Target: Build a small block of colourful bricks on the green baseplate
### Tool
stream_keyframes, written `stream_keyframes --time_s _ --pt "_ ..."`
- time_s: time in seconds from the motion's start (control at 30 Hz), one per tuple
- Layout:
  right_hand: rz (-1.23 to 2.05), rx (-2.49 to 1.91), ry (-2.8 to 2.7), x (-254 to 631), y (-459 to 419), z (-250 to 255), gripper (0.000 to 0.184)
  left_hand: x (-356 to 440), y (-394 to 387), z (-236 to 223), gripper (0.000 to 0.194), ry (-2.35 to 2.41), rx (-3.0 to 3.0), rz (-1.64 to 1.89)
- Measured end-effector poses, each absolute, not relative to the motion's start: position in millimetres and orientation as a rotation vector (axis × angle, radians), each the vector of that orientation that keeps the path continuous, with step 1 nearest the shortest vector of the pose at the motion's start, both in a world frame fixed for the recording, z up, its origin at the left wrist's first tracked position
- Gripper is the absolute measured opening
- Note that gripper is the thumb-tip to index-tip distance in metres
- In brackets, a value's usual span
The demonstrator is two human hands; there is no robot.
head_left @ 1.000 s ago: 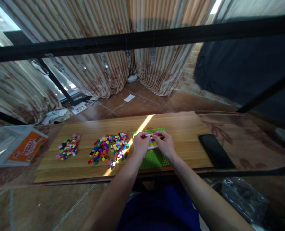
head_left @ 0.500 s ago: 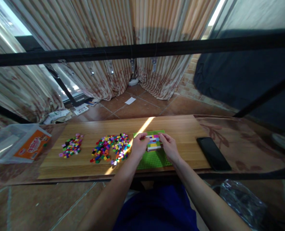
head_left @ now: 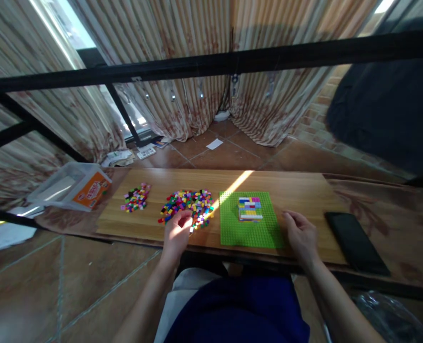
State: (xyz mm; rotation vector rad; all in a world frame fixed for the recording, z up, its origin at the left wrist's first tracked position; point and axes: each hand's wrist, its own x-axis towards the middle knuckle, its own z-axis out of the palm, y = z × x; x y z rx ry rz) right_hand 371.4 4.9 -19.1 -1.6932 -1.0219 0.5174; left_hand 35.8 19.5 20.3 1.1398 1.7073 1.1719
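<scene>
My left hand [head_left: 177,234] is over the near edge of a larger pile of small coloured toy bricks [head_left: 182,200], its fingers bent and slightly apart. No brick shows in its grasp. Off the right side of the green studded baseplate [head_left: 229,233], my right hand [head_left: 302,238] hovers with loosely bent fingers and holds nothing that I can see. A small block built of bricks [head_left: 250,210] sits on the baseplate, right of its middle. White, yellow, blue and pink bricks show in it, with a long white one along its near side. Neither hand touches it.
Left of the larger pile lies a smaller brick pile [head_left: 137,197]. A clear plastic box [head_left: 71,186] with an orange label stands at the table's left end. A black phone [head_left: 354,243] lies at the right. A dark metal bar [head_left: 182,66] crosses beyond the wooden table [head_left: 297,188].
Both hands have let go of the brick block. The left moved left to the larger pile; the right drew away to the right. The camera view has turned left.
</scene>
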Motion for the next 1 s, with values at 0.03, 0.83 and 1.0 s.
stream_keyframes --time_s 0.03,0.83,1.0 --pt "0.449 -1.74 -1.062 378.1 3.0 -21.5 0.04 30.2 15.6 19.6 0.021 1.739 1.154 1.147" --pt "-0.045 -1.967 -1.522 399.3 3.4 -37.8 0.029 28.6 -6.7 -1.2 0.034 1.945 2.106 0.822" --pt "-0.044 -1.949 -1.532 397.5 3.3 -36.0 0.031 28.3 -0.5 -3.9 0.033 1.852 2.138 0.878"
